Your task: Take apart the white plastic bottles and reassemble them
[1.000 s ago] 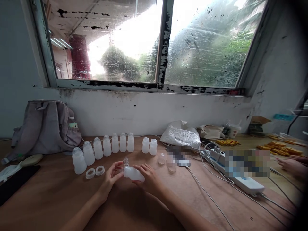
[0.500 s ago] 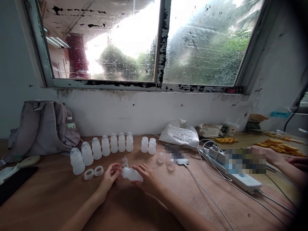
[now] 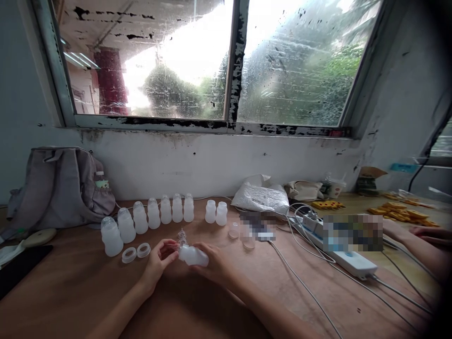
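Observation:
A frosted white baby bottle (image 3: pixel 193 255) lies tilted on its side between my hands, its neck pointing left. My right hand (image 3: pixel 212 261) is wrapped round its body from the right. At the neck end, my left hand (image 3: pixel 163 256) has its fingers curled and its fingertips against the bottle's neck; whether a small part sits between them is hidden. Just behind the neck stand clear silicone nipples (image 3: pixel 181 237). Two white collar rings (image 3: pixel 129 255) lie to the left of my left hand.
Capped bottles (image 3: pixel 141 220) stand in a curved row behind; two uncapped bottles (image 3: pixel 221 214) stand right of them. Clear caps (image 3: pixel 233 230), a cabled phone (image 3: pixel 264 234) and a power strip (image 3: pixel 356 266) lie right. A backpack (image 3: pixel 60 188) sits left. Another person's arm (image 3: pixel 406 238) reaches in at right.
The bottle stays in my right hand, shifted very slightly. My left fingers have curled closer round its neck end. The whole view has drifted a little.

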Available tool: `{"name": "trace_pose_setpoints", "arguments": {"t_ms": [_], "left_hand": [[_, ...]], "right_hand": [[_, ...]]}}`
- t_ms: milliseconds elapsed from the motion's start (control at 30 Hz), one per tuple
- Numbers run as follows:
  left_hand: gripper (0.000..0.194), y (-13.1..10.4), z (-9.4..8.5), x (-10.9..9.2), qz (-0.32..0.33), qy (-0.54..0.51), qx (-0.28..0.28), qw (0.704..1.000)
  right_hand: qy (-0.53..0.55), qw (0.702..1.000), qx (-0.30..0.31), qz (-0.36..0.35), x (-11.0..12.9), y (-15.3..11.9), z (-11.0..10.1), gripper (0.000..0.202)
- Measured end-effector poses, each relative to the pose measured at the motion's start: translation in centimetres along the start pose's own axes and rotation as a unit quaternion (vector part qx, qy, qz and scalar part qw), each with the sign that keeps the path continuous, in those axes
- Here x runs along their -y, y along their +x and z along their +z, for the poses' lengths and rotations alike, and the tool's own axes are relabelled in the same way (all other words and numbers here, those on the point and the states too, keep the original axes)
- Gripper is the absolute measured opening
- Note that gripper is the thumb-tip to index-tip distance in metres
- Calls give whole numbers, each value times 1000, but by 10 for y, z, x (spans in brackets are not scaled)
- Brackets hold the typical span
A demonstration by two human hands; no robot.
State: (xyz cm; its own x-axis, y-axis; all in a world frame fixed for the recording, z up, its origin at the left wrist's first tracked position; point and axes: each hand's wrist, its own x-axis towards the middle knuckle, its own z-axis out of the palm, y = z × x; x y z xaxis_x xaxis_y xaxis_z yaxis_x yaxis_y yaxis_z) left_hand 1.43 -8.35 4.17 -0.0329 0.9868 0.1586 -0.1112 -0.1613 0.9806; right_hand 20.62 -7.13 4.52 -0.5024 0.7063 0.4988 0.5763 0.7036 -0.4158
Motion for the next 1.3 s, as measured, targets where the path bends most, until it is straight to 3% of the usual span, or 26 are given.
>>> {"name": "trace_pose_setpoints", "arguments": {"t_ms": [167, 267, 500, 667, 800, 1000, 1167, 1300], "left_hand": [[34, -3, 3, -3, -50, -44, -4, 998], [34, -3, 2, -1, -73, -24, 41, 996], [32, -2, -4, 2, -24, 0, 54, 998], [39, -8, 8, -1, -80, -77, 68, 991], [38, -14, 15, -6, -110, -56, 64, 990], [32, -14, 13, -13, -100, -72, 77, 989], [30, -14, 14, -11, -84, -23, 27, 996], [31, -22, 27, -5, -90, -80, -29, 992]], "right_hand": [[26, 999, 5, 28, 8, -2, 0, 41], [6, 1000, -2, 12, 11, -3, 1, 48], [222, 966, 54, 119, 16, -2, 8, 33], [100, 993, -11, 62, 23, -6, 13, 40], [8, 999, -29, 36, 30, -10, 16, 43], [48, 996, -21, 65, 36, -9, 15, 40], [110, 987, -34, 113, 39, -9, 17, 35], [90, 993, -41, 66, 44, -9, 19, 41]]}}
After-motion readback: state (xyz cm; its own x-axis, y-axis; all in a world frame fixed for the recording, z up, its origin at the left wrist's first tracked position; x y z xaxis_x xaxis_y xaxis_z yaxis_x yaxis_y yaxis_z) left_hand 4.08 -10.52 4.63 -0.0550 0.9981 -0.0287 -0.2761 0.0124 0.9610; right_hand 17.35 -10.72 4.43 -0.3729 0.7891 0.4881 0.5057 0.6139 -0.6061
